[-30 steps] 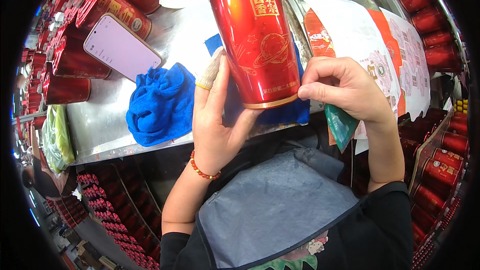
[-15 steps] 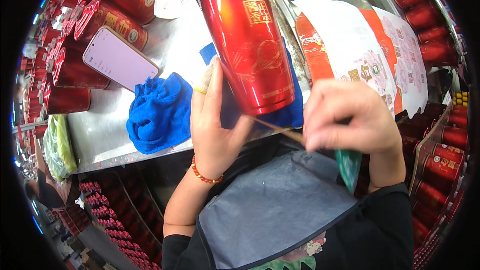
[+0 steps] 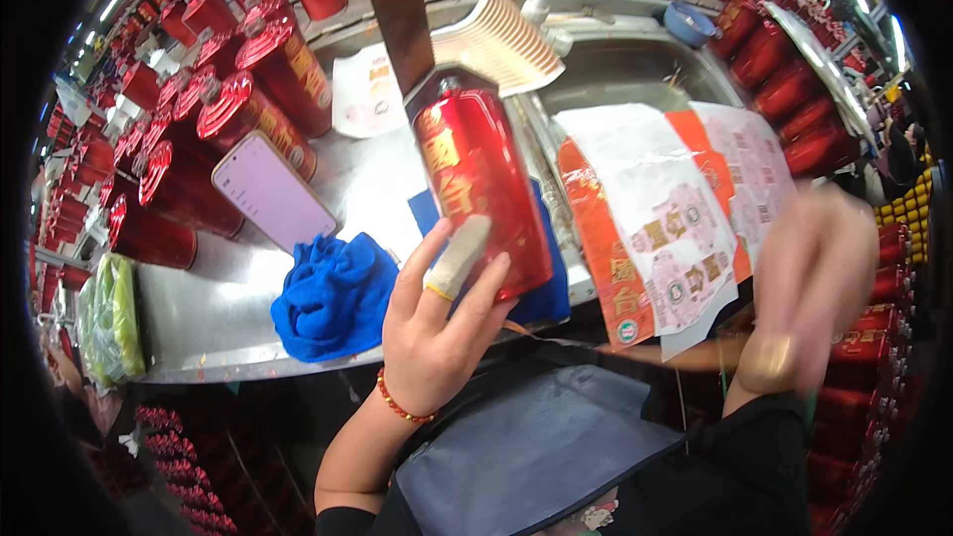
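Steel worktable [image 3: 248,318], rows of red cans along its far left. Printed wrappers [image 3: 655,228] lie flat to my right. Red can [image 3: 483,194] held tilted above the table edge; my left hand [image 3: 437,323] cups it, fingers spread, one bandaged. Right hand [image 3: 809,278] blurred; its finger state I cannot tell.

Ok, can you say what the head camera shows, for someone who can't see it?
The left hand holds a tall red can over a metal counter, beside a blue cloth and a phone. The right hand is a blur.
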`<action>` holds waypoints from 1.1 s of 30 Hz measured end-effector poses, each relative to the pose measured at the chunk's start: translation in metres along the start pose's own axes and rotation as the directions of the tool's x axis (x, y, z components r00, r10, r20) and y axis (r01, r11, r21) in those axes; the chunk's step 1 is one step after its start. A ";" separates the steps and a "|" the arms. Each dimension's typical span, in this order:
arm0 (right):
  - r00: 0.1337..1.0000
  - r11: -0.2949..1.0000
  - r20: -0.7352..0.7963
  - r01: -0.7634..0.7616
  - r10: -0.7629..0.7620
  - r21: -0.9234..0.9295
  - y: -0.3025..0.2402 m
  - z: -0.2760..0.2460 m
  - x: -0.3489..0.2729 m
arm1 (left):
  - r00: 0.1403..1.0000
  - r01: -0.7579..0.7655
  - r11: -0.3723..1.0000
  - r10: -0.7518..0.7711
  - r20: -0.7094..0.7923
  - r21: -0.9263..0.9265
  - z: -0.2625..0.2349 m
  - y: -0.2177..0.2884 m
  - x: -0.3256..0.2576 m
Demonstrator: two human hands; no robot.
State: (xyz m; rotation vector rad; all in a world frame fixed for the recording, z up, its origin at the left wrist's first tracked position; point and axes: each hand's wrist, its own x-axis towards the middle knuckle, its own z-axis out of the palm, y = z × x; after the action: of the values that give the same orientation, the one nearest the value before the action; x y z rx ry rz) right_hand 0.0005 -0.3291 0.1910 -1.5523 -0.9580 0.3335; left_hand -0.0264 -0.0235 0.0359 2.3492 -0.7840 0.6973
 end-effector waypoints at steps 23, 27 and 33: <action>0.731 -0.255 -0.625 -0.571 0.276 -0.780 0.236 -0.209 0.065 | 0.994 0.100 0.982 -0.106 -0.024 -0.162 0.016 -0.017 -0.023; 0.305 0.111 -0.473 -0.913 0.827 -0.394 0.231 -0.222 0.050 | 0.995 0.084 0.982 -0.092 -0.040 -0.166 0.018 -0.018 -0.022; 0.607 -0.397 -0.733 -0.618 0.308 -0.679 0.248 -0.188 0.062 | 0.990 0.090 0.980 -0.107 -0.088 -0.179 0.020 -0.018 -0.018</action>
State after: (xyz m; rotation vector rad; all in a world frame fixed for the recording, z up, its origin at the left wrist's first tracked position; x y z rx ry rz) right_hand 0.2627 -0.3976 0.0254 -3.4881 0.0963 -0.1180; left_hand -0.0211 -0.0179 0.0050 2.1634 -0.6540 0.6670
